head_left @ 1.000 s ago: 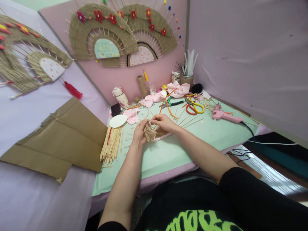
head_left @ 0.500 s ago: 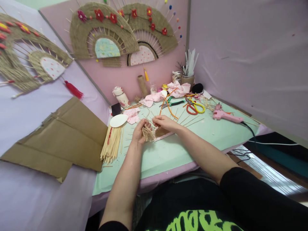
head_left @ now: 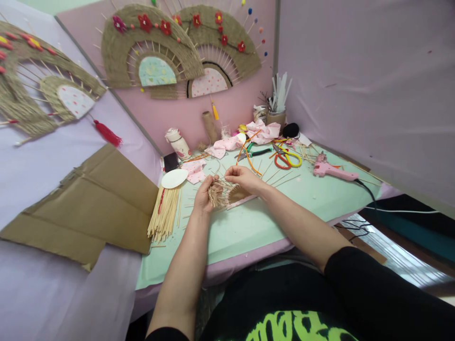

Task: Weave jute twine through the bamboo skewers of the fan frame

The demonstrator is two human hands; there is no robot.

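Note:
My left hand is closed around a loose bundle of jute twine. To its right my right hand is pinched, thumb against fingertips, on what looks like a strand of the same twine; the strand is thin and hard to follow. Under and beside my hands lies a half-round piece of brown cardboard with a pink lower edge. Thin wooden sticks fan out from it over the table. My right hand and wrist hide part of the piece.
A pile of wooden sticks lies left, with a white oval on top. Behind are pliers, scissors, orange strips and pink cloth. A pink glue gun with its cord lies right; cardboard leans left.
My left fingers have loosened somewhat, so more of the twine bundle shows. My right hand has risen slightly, staying pinched. The view has shifted a little.

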